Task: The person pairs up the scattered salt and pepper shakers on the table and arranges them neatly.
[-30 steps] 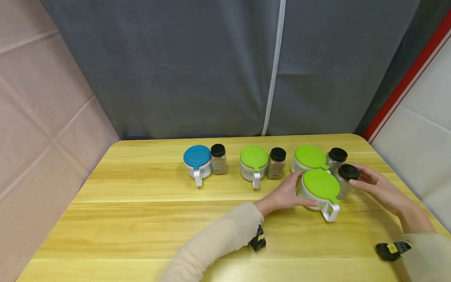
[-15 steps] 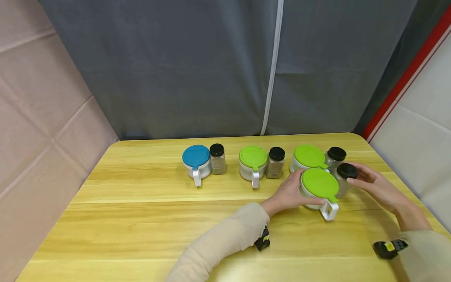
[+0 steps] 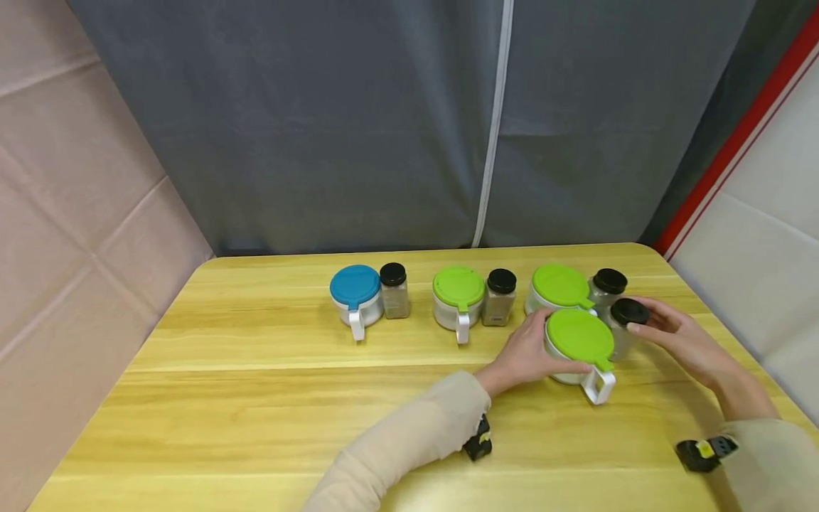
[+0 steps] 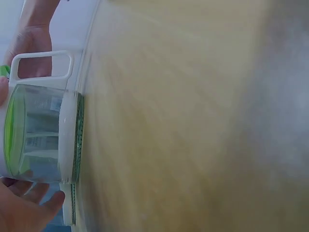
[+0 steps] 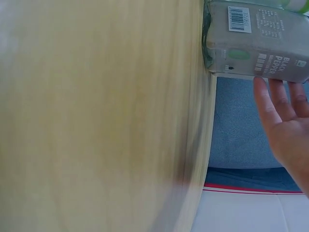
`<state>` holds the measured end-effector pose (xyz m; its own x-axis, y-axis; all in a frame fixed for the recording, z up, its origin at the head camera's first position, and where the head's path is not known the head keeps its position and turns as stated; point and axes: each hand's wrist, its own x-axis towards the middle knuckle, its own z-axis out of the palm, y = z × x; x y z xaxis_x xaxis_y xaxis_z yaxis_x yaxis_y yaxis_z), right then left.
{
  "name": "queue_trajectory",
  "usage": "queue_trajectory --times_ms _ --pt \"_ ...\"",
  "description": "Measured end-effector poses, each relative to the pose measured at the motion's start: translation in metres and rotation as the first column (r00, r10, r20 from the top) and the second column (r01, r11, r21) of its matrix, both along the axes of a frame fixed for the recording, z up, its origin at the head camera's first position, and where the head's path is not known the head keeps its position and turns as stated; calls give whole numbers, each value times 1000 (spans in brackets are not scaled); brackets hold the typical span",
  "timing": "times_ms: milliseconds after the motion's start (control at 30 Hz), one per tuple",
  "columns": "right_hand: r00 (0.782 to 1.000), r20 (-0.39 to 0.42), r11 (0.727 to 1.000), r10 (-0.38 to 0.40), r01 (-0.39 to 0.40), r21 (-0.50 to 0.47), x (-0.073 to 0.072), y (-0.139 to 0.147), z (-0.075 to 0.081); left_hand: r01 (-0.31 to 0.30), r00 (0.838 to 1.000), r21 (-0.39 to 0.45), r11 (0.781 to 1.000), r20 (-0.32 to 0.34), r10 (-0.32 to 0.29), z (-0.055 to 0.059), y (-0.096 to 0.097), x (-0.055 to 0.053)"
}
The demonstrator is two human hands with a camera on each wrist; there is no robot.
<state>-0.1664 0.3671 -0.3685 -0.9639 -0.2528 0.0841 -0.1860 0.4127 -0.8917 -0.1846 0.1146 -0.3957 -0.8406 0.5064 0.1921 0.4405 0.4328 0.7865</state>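
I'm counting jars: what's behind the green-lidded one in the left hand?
Behind it stands another green-lidded jar; its lid and a strip of whitish body show. Its lower front is covered by the held jar and the left hand.

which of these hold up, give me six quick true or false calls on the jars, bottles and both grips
1. The blue-lidded jar stands farthest left in the row. True.
2. Only two green lids show. False: three green lids show.
3. The left grip holds the front green-lidded jar. True.
4. The front green-lidded jar lies on its side. False: it is upright.
5. Four black-lidded bottles are in view. True.
6. The right grip holds nothing. False: it holds the front black-lidded bottle.
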Motion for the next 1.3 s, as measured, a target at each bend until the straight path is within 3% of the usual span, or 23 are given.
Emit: queue_trajectory --times_ms 167,400,733,1000,1133,1300 --pt "999 9 999 -38 38 40 0 -1 0 9 1000 -2 1000 -18 -10 -1 0 1" --pt "997 -24 990 -77 79 113 3 -2 2 44 994 -46 998 -97 -49 0 -1 0" --pt "988 -64 976 -142 150 159 4 -3 0 62 994 15 998 -87 -61 -2 -3 2" --pt "976 -88 963 -197 210 172 8 -10 3 49 996 4 999 -81 -49 -3 -9 2" --pt "969 -88 958 -232 243 149 3 1 -7 44 996 -14 999 -80 -45 1 -13 4" --pt "957 -68 938 -281 289 192 -13 27 -35 47 997 -33 998 -67 -49 6 -18 7"
